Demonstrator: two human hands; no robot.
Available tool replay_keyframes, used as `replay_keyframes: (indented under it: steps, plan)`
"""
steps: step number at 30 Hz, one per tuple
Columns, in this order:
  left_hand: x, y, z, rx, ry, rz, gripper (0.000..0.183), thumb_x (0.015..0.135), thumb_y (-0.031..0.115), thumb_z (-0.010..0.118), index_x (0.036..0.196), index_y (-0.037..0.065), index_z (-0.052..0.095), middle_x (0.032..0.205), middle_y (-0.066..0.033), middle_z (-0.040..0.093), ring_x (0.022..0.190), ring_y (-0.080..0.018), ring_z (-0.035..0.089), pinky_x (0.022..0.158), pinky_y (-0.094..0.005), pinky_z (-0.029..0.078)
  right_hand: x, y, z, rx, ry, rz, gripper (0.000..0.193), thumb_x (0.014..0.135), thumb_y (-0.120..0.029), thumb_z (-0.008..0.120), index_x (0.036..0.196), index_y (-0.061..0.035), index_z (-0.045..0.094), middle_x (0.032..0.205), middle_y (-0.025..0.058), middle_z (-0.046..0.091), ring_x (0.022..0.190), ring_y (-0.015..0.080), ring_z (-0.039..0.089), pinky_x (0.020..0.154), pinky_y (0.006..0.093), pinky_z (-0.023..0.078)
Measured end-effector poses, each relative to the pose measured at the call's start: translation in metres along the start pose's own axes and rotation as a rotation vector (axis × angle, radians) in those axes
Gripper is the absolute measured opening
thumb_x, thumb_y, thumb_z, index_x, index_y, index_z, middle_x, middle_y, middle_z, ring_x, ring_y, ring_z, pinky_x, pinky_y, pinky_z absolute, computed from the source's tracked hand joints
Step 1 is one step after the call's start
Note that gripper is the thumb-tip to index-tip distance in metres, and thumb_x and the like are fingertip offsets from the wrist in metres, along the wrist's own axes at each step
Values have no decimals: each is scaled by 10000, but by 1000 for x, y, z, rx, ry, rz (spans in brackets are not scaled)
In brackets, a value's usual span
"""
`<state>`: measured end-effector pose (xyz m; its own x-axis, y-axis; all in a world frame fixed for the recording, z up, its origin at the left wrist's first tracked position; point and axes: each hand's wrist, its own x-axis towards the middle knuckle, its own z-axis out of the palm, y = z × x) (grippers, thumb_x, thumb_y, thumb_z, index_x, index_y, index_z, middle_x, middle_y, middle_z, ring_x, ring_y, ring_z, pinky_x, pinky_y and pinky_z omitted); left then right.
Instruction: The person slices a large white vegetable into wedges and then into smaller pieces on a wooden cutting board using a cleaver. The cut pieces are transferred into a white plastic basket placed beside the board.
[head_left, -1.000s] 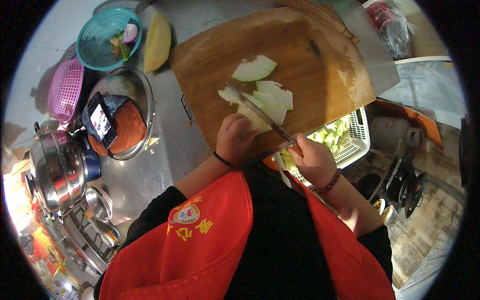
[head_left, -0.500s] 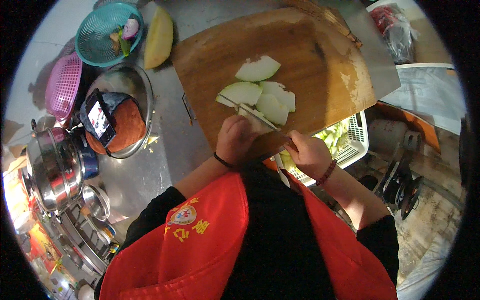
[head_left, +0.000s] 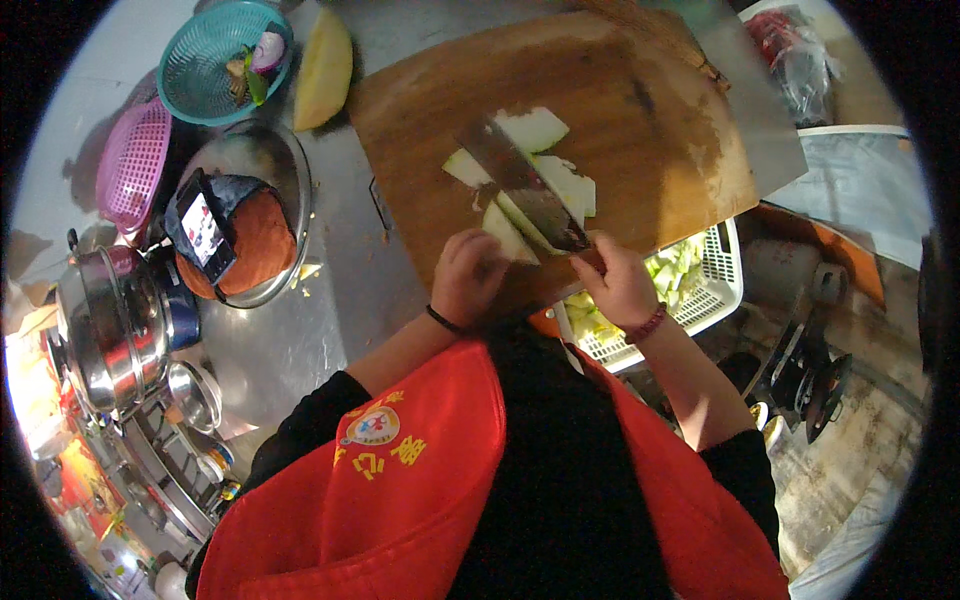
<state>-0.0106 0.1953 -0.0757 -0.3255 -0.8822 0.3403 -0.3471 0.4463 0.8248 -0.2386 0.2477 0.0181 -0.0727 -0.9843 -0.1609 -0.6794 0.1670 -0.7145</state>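
Note:
My right hand (head_left: 618, 285) is closed around the handle of a cleaver (head_left: 522, 182). Its broad blade is turned flat-side up over the melon pieces, partly covering them. On the near part of the wooden cutting board (head_left: 660, 130), my left hand (head_left: 468, 277) has curled fingers against the end of a white-fleshed, green-skinned melon piece (head_left: 508, 236). A thin strip of melon lies between that piece and the blade. Farther up are more flat pieces: one melon slab (head_left: 535, 128) beyond the blade, one at its left and others at its right.
A white plastic basket (head_left: 722, 270) of cut pieces stands below the board's near right edge. Left of the board are a large melon wedge (head_left: 325, 75), a teal colander (head_left: 175, 75), a pink basket (head_left: 132, 170), and a phone (head_left: 205, 230) propped over a metal basin.
The cleaver has risen from the near melon piece and tilted its flat side up, swinging over the other pieces. A strip now lies apart from the near piece. My left hand stays in place.

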Motion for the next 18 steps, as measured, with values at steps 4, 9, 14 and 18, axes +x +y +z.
replay_keyframes:
  steps: [4,9,14,18]
  plan:
    - [0,-3,0,5,1,-5,314,742,101,777,1008,45,619,1049,-160,635,998,-365,602,853,-430,507,-23,-21,-27,30,-81,-23,267,895,-234,653,1082,-59,579,790,174,661,742,403,647,607,481,495]
    - [0,-5,-1,33,-2,13,318,741,120,781,1005,44,623,1041,-159,642,988,-364,609,844,-428,511,-32,-32,-23,-54,-138,8,190,896,-227,631,983,-70,565,768,184,639,752,412,631,615,486,489]
    - [-2,-3,-5,28,-45,-24,286,755,98,763,1000,47,624,1035,-157,643,985,-360,611,829,-421,516,-33,-23,-14,-133,-164,18,205,903,-250,611,986,-76,543,774,199,628,767,431,622,633,515,485]
    - [-1,-3,-5,30,-30,12,258,770,70,741,998,49,623,1032,-158,644,971,-360,614,818,-416,516,-25,-14,-11,-226,-256,26,212,906,-249,604,1000,-78,521,807,213,637,779,440,624,655,532,489]
